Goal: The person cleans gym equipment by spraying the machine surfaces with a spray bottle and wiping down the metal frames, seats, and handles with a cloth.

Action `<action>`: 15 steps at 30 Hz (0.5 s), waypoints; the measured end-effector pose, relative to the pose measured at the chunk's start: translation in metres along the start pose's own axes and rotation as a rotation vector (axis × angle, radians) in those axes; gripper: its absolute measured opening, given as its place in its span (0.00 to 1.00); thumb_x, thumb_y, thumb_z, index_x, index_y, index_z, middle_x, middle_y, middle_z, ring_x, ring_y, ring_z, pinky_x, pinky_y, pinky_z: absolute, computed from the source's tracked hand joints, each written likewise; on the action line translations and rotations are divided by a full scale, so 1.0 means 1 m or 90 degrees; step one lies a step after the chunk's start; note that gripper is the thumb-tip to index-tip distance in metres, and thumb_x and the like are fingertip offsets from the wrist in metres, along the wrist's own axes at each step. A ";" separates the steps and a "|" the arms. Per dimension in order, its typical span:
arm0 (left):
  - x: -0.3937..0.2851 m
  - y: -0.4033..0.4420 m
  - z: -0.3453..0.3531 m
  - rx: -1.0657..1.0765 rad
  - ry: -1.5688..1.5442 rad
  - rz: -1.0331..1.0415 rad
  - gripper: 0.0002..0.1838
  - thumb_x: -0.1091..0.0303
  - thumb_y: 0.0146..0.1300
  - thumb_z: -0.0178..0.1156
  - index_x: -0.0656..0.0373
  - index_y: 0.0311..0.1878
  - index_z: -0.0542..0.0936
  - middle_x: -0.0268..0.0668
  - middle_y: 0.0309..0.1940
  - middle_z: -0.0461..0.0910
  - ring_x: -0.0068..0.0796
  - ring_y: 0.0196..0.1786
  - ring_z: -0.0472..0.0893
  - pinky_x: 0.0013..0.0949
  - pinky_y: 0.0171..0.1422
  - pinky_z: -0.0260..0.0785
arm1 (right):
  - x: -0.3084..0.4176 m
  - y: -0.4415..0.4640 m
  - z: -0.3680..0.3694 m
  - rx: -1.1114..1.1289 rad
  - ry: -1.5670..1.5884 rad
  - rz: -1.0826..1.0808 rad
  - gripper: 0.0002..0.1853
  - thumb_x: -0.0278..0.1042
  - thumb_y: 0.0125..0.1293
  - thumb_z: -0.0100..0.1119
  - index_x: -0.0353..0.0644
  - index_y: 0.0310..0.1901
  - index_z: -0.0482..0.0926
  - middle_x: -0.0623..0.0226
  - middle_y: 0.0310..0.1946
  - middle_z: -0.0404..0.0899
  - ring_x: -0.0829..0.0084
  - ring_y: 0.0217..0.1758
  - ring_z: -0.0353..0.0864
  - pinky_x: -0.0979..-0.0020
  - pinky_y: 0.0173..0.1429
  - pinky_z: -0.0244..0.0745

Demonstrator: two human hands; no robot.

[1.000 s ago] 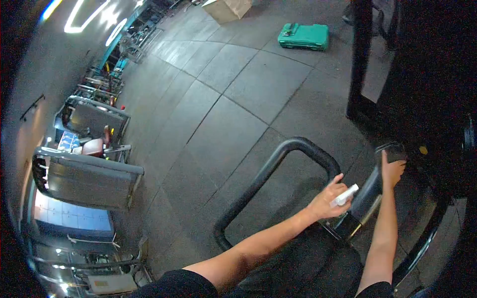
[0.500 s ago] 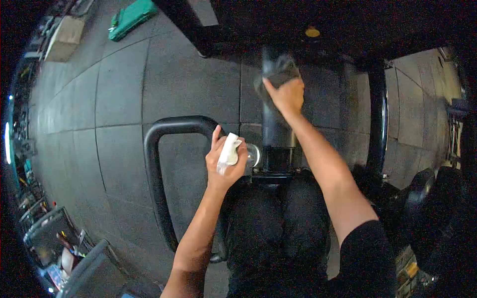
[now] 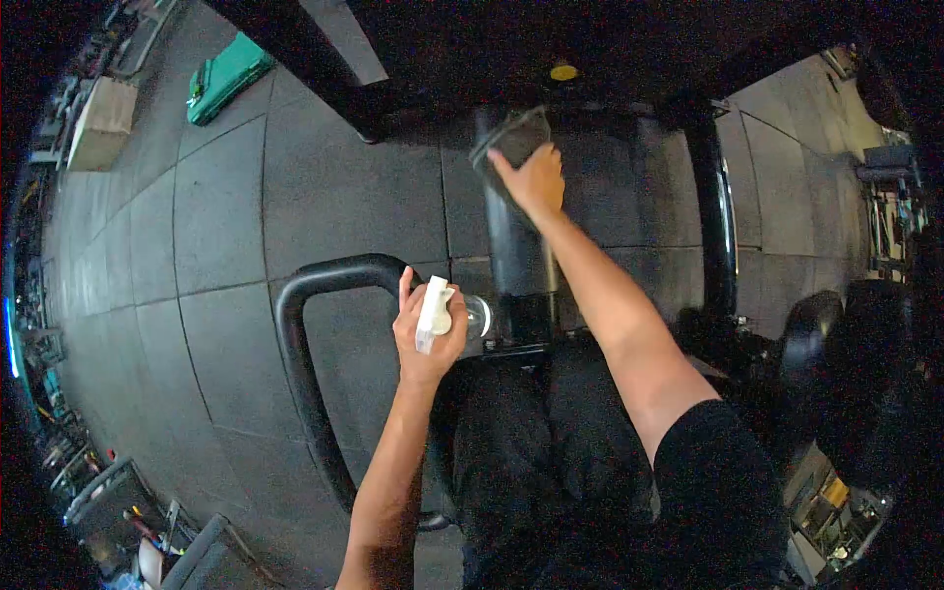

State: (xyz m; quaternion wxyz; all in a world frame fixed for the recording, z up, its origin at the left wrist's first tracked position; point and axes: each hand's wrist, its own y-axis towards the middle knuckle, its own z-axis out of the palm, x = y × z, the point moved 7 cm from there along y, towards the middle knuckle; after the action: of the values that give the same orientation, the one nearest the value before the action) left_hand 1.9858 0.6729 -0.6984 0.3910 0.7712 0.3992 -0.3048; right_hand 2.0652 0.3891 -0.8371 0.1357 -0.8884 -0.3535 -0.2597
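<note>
My left hand (image 3: 425, 329) is closed round the neck of a spray bottle (image 3: 436, 313). Its white trigger head points up at me, and part of the clear body shows past my fingers. Beside that hand runs a bent black tubular handle (image 3: 295, 339). Farther forward, my right hand (image 3: 536, 182) grips a dark grey cloth (image 3: 516, 138) against the upper part of a thick black post (image 3: 511, 241). The fingers are partly hidden by the cloth, with the thumb lying along its near side.
A black machine frame (image 3: 713, 187) stands around the post, with a yellow round knob (image 3: 563, 73) overhead. A green bag (image 3: 228, 79) and a pale box (image 3: 103, 123) lie on the dark tiled floor (image 3: 221, 216) at far left. Chairs (image 3: 113, 501) stand at lower left.
The whole view has shifted a little. My right hand and the cloth remain at the upper post, the cloth now less blurred. My left hand still holds the spray bottle.
</note>
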 end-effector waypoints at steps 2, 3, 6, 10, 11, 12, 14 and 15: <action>-0.003 0.000 0.000 -0.006 0.004 0.006 0.02 0.78 0.58 0.65 0.64 0.34 0.83 0.40 0.29 0.84 0.39 0.33 0.84 0.57 0.76 0.64 | -0.020 -0.050 -0.008 -0.004 -0.030 -0.017 0.56 0.78 0.55 0.66 0.20 0.58 0.67 0.33 0.57 0.74 0.38 0.59 0.79 0.50 0.58 0.80; -0.004 0.001 0.001 -0.008 0.000 -0.001 0.02 0.78 0.58 0.64 0.64 0.34 0.83 0.39 0.29 0.84 0.39 0.32 0.84 0.57 0.76 0.64 | -0.031 -0.075 -0.013 0.003 -0.032 -0.023 0.56 0.78 0.55 0.66 0.21 0.58 0.67 0.32 0.57 0.74 0.38 0.59 0.79 0.50 0.58 0.80; -0.006 0.001 0.000 -0.001 0.009 0.017 0.02 0.79 0.58 0.64 0.64 0.34 0.83 0.39 0.26 0.82 0.40 0.31 0.83 0.57 0.75 0.65 | -0.059 -0.124 -0.016 0.074 -0.027 -0.002 0.57 0.78 0.55 0.66 0.21 0.59 0.66 0.32 0.56 0.74 0.37 0.59 0.79 0.49 0.59 0.80; -0.006 0.003 0.002 0.005 0.011 0.015 0.02 0.79 0.57 0.64 0.64 0.34 0.83 0.40 0.28 0.84 0.39 0.33 0.84 0.58 0.76 0.64 | -0.058 -0.109 -0.010 0.108 -0.047 0.087 0.57 0.80 0.53 0.66 0.23 0.58 0.66 0.36 0.52 0.76 0.39 0.54 0.82 0.48 0.55 0.81; -0.004 0.002 0.002 0.005 0.001 0.005 0.02 0.79 0.57 0.64 0.64 0.34 0.83 0.40 0.29 0.84 0.39 0.34 0.85 0.58 0.76 0.64 | -0.053 -0.093 -0.008 0.066 -0.034 0.107 0.56 0.80 0.53 0.66 0.24 0.55 0.68 0.36 0.51 0.78 0.39 0.53 0.82 0.48 0.55 0.81; -0.002 0.002 0.002 0.005 -0.006 -0.006 0.02 0.79 0.57 0.64 0.64 0.34 0.83 0.40 0.30 0.85 0.39 0.34 0.85 0.58 0.76 0.64 | -0.039 -0.068 -0.011 0.015 0.011 0.073 0.56 0.81 0.53 0.65 0.24 0.56 0.70 0.35 0.52 0.79 0.39 0.54 0.83 0.48 0.57 0.81; -0.005 0.003 0.002 0.020 0.008 0.001 0.03 0.79 0.56 0.64 0.64 0.34 0.83 0.40 0.32 0.86 0.39 0.36 0.86 0.58 0.76 0.64 | -0.022 -0.007 -0.002 0.026 0.051 0.125 0.55 0.84 0.54 0.61 0.27 0.56 0.74 0.35 0.54 0.80 0.39 0.57 0.82 0.48 0.60 0.79; -0.004 0.002 0.003 0.029 0.013 -0.015 0.04 0.79 0.56 0.65 0.63 0.35 0.83 0.40 0.32 0.86 0.39 0.37 0.86 0.59 0.77 0.63 | -0.020 0.025 0.008 0.031 0.048 0.146 0.57 0.85 0.53 0.60 0.26 0.58 0.75 0.36 0.52 0.82 0.40 0.57 0.83 0.48 0.61 0.79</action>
State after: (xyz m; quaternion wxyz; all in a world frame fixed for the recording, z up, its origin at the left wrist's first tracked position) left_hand 1.9848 0.6681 -0.6958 0.3654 0.7785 0.4052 -0.3103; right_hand 2.0735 0.3635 -0.8566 0.1994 -0.9091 -0.2503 -0.2669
